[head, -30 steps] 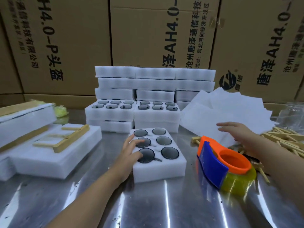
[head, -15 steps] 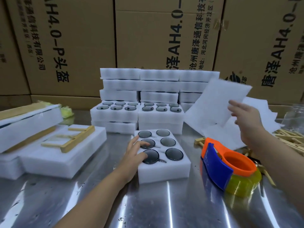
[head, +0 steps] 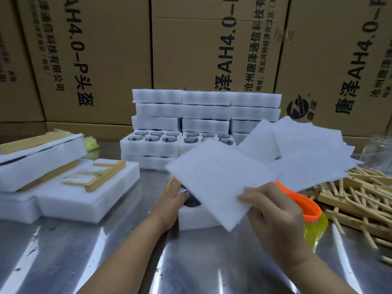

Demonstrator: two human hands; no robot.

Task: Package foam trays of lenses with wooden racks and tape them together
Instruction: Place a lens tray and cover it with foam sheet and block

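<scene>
Holding a white foam sheet (head: 216, 179) by its near corner, the right hand (head: 273, 221) pinches it between thumb and fingers at centre frame. The sheet is tilted just above the foam tray of lenses (head: 197, 219), probably to go on as a cover. On the tray's left edge the left hand (head: 171, 200) rests, fingers loosely flat, likely steadying it. At right lie the wooden racks (head: 356, 196), with the tape dispenser (head: 305, 206) beside the tray.

Across the top of the frame you face a wall of brown cardboard boxes (head: 110, 60) printed with black Chinese characters and "AH4.0-P". The lower half is a shiny steel table (head: 201, 262) streaked with glare. At mid left lies a yellow-green fluffy wad (head: 91, 143); at the right edge, crumpled clear plastic (head: 379, 149).
</scene>
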